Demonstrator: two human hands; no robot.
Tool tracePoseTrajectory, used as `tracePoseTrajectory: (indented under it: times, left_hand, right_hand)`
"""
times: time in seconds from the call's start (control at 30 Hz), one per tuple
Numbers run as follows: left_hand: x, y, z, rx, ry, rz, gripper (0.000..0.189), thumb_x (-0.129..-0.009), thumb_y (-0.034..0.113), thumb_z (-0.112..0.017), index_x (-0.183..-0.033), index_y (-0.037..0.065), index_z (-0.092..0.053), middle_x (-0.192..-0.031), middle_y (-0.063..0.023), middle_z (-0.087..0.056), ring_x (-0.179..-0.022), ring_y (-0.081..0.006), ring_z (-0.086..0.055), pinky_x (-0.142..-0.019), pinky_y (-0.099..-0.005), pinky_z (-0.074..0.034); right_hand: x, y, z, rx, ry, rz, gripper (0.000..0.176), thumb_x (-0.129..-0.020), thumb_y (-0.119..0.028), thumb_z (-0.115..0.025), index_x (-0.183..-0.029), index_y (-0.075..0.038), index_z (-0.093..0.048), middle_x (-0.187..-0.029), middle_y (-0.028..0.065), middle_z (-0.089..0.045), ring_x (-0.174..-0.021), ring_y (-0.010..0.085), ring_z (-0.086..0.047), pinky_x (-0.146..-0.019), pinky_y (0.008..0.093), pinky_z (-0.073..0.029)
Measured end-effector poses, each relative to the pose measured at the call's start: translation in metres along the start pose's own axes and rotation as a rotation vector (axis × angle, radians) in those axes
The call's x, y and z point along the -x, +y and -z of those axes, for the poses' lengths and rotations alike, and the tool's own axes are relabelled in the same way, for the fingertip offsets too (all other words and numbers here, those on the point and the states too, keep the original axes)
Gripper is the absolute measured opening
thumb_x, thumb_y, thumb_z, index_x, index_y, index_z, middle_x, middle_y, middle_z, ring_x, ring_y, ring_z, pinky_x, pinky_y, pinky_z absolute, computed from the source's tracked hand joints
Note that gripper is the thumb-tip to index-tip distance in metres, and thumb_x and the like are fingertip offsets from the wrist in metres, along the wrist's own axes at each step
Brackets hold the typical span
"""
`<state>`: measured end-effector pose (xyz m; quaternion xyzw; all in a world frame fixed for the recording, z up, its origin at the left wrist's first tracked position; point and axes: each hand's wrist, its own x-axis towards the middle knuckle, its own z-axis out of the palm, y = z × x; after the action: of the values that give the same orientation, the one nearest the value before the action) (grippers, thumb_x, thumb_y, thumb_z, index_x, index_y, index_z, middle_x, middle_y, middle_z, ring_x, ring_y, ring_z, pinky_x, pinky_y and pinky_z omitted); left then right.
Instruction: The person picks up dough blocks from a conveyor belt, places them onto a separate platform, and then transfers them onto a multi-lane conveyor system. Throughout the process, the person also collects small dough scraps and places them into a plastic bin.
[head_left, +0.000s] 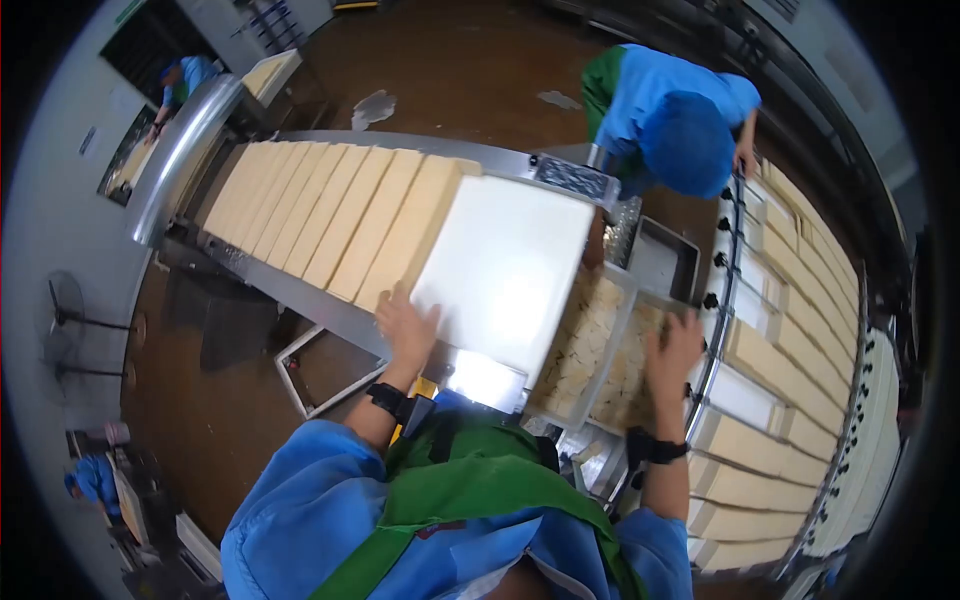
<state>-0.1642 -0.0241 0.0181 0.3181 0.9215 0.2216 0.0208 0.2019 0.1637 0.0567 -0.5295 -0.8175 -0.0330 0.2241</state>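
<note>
My left hand (408, 328) is at the near end of a row of long, pale cream slabs (330, 210) lying side by side on a conveyor. Its fingertips meet or nearly meet the last slab, thumb held apart, nothing visibly gripped. A bare stretch of white belt (505, 265) runs beside that slab. My right hand (675, 352) hovers with fingers apart over or beside a tray of pale broken scraps (625, 375), holding nothing I can see. Whether it touches the tray's contents cannot be made out.
On the right, more cream slabs (775, 365) lie in rows on a second conveyor with a knobbed rail (738, 235). Across from me a co-worker in a blue cap (688, 143) leans between both lines. A grey metal tray (665, 258) stands near them. A white frame (325, 370) is below left.
</note>
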Motion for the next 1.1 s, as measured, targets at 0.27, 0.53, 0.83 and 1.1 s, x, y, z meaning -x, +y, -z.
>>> tracePoseTrajectory:
  times: [0.27, 0.53, 0.83, 1.1]
  left_hand:
    - [-0.038, -0.070, 0.018, 0.088, -0.108, 0.006, 0.076, -0.071, 0.028, -0.075, -0.124, -0.006, -0.033, -0.115, -0.0313, -0.040, -0.102, -0.0458, -0.045, -0.088, -0.0484, -0.040]
    - [-0.045, -0.064, 0.025, -0.044, -0.307, -0.039, 0.081, -0.071, 0.041, -0.072, -0.123, -0.007, -0.033, -0.110, -0.0223, -0.042, -0.091, -0.0373, -0.054, -0.070, -0.0403, -0.052]
    - [-0.050, -0.058, 0.029, 0.021, -0.386, -0.076, 0.074, -0.069, 0.036, -0.075, -0.116, -0.006, -0.035, -0.107, -0.0214, -0.042, -0.089, -0.0373, -0.055, -0.072, -0.0418, -0.052]
    - [-0.055, -0.015, 0.036, 0.367, -0.827, -0.245, 0.074, -0.068, 0.031, -0.076, -0.118, -0.004, -0.033, -0.110, -0.0288, -0.039, -0.094, -0.0464, -0.052, -0.079, -0.0485, -0.049]
  right_hand:
    - [-0.085, -0.228, -0.134, -0.173, -0.398, 0.103, 0.065, -0.078, -0.031, -0.064, -0.132, -0.002, -0.042, -0.143, 0.0203, -0.031, -0.132, 0.0383, -0.026, -0.106, 0.0508, -0.021]
    - [-0.181, -0.364, -0.200, -0.162, -0.500, 0.106, 0.068, -0.087, -0.050, -0.048, -0.142, -0.013, -0.032, -0.149, 0.0182, -0.020, -0.133, 0.0370, -0.025, -0.105, 0.0469, -0.027]
    - [-0.197, -0.362, -0.187, -0.097, -0.637, -0.153, 0.075, -0.078, -0.048, -0.057, -0.137, -0.009, -0.033, -0.143, 0.0286, -0.021, -0.130, 0.0396, -0.031, -0.104, 0.0449, -0.033]
    - [-0.149, -0.209, -0.143, -0.135, -0.369, -0.535, 0.095, -0.072, -0.054, -0.064, -0.135, 0.010, -0.031, -0.146, 0.0341, -0.007, -0.138, 0.0402, -0.010, -0.111, 0.0452, -0.020]
